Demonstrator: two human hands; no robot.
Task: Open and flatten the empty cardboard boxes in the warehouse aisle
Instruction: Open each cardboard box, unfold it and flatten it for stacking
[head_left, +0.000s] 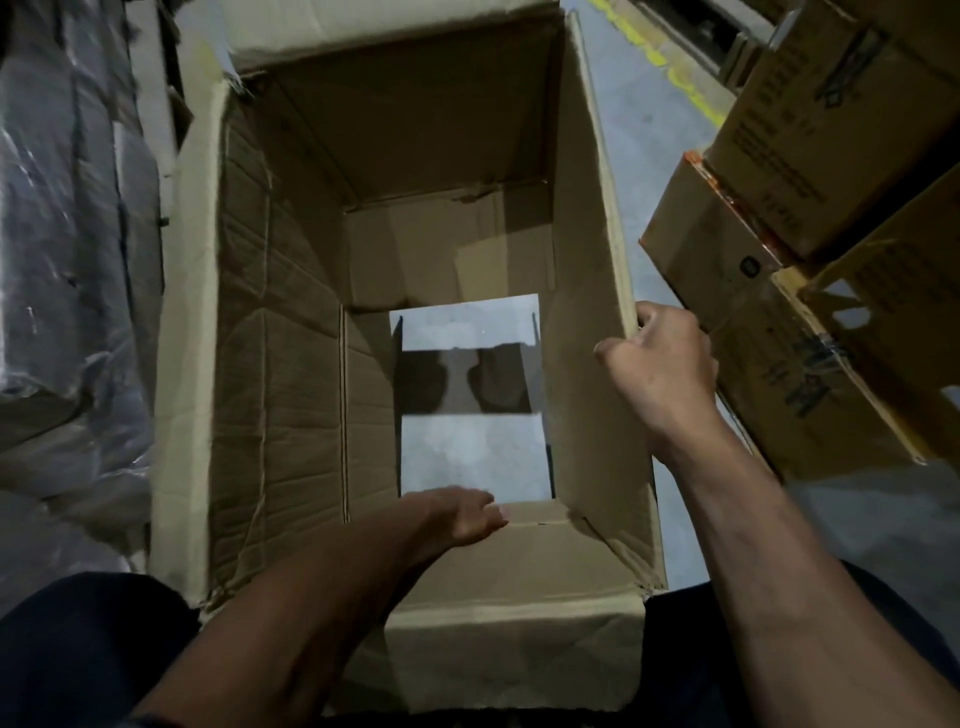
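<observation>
Head view, creased cardboard box, bottom seemingly open

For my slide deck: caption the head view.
Right hand grips the open cardboard box wall; left hand presses a bottom flap.

Plastic-wrapped bundles fill the left side, grey and creased, their film catching dull glints. The grey concrete floor runs along the upper right, crossed by a worn yellow line that slants toward the edge. Dark trousers fill the lower corners of the view.
</observation>
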